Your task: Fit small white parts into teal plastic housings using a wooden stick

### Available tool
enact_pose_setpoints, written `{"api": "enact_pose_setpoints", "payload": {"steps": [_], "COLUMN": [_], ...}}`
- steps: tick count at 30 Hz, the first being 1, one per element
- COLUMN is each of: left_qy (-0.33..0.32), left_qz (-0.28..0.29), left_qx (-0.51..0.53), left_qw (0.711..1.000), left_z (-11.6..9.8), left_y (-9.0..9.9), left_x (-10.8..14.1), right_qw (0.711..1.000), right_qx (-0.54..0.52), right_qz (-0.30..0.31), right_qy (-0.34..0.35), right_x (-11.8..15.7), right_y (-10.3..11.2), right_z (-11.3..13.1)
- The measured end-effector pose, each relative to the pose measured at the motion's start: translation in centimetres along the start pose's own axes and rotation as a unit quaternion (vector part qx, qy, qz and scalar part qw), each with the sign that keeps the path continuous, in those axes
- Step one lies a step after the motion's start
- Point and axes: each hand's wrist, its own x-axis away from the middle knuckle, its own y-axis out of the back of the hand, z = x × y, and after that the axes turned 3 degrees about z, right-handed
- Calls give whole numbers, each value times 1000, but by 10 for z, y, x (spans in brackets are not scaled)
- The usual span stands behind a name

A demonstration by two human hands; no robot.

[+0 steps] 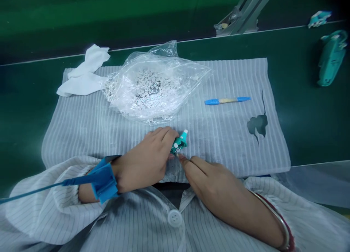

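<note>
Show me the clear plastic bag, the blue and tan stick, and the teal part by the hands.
Clear plastic bag (161, 88), head view, bag's middle.
Blue and tan stick (226, 100), head view, tan middle.
Teal part (179, 144), head view, teal body.

White striped fabric mat (82, 135), bearing one clear plastic bag (153, 88), one slender blue-and-tan rod (226, 100), one teal plastic part (179, 143). At mat's near edge: one left hand (142, 161), one right hand (216, 182). Right of mat: two teal plastic pieces (331, 58).

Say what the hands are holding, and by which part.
The left hand grips a small teal plastic part by its body; the right hand's fingertips touch its lower end, grip unclear.
</note>
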Motion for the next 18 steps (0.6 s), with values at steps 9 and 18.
{"api": "enact_pose_setpoints", "payload": {"steps": [9,18], "left_qy": [18,33], "left_qz": [-20,-112], "left_qx": [69,630], "left_qw": [997,768], "left_z": [2,1], "left_y": [8,46], "left_x": [-2,9], "right_qw": [948,880], "right_qx": [-270,-376], "right_qz": [-127,-192], "right_qy": [-107,-218], "right_x": [4,43], "right_y": [8,-3], "right_z": [-8,-6]}}
